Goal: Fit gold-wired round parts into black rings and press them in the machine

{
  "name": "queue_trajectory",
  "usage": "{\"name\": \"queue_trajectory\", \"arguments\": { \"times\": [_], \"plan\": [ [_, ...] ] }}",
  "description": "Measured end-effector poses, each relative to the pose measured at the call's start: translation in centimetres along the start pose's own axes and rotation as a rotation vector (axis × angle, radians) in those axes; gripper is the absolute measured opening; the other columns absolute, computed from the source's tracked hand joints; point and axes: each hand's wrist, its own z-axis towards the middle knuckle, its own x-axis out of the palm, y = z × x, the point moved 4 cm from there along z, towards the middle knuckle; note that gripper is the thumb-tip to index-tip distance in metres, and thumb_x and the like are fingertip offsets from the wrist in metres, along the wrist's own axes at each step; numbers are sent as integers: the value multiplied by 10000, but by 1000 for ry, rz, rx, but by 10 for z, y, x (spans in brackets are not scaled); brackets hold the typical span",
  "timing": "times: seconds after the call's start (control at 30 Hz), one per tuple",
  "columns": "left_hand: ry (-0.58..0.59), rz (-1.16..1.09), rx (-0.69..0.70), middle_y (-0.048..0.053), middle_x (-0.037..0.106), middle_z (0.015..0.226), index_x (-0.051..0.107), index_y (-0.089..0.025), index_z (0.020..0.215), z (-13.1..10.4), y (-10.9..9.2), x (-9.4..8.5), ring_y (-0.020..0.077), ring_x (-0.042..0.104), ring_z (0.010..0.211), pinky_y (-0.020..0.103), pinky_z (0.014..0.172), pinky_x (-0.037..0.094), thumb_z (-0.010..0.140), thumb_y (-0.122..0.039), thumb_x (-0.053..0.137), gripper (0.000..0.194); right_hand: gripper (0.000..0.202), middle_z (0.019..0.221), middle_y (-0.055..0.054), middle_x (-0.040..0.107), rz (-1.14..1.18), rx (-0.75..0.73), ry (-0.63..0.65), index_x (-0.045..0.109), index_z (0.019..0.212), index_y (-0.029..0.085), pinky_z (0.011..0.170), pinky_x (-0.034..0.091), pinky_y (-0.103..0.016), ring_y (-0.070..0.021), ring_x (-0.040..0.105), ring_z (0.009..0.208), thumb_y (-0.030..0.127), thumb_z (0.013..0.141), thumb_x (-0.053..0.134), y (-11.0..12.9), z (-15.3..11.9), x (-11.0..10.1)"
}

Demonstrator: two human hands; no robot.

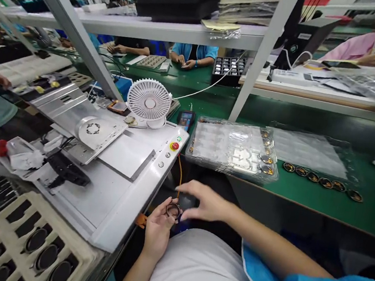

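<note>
In my left hand [157, 229] is a dark round ring-shaped part [173, 210], like a watch case, pinched between thumb and fingers in front of my body. My right hand [207, 202] hovers just to its right, thumb and fingers spread apart with nothing visible between them. Beyond the hands, a stack of clear plastic trays [219, 166] holds several round parts along its edges. Several similar dark round parts [312, 176] lie in a row on the green bench to the right.
Left stands a white machine [131, 193] with a red stop button [174, 146], a metal fixture plate [104, 134] and a white fan [149, 100]. A moulded tray [19, 241] with round dark pieces sits lower left. A shelf post [260, 57] rises ahead. Co-workers sit across the bench.
</note>
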Motion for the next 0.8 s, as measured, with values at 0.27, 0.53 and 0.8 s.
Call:
{"name": "queue_trajectory", "arguments": {
  "times": [0.27, 0.53, 0.8],
  "plan": [
    [-7, 49, 60, 132, 799, 1095, 774, -219, 1180, -10, -1, -31, 268, 771, 1020, 401, 923, 620, 702, -453, 926, 554, 240, 873, -136, 743, -740, 820, -304, 696, 849, 145, 685, 485, -361, -215, 636, 663, -44, 703, 720, -68, -52, -237],
    [53, 41, 18, 120, 782, 1101, 757, -214, 1147, -16, 1, -33, 288, 756, 1071, 451, 997, 583, 714, -353, 934, 488, 268, 660, -73, 666, -721, 796, -246, 646, 628, 199, 555, 405, -325, -180, 536, 537, -21, 592, 795, -74, -70, -261],
    [296, -14, -212, 179, 635, 1434, 743, -224, 1230, -22, -29, 13, 240, 749, 950, 337, 863, 576, 535, -511, 994, 793, 117, 957, -74, 704, -205, -70, 38, 765, 841, 209, 764, 560, -274, -175, 694, 854, 164, 902, 675, 10, -1, -93]
  ]
}}
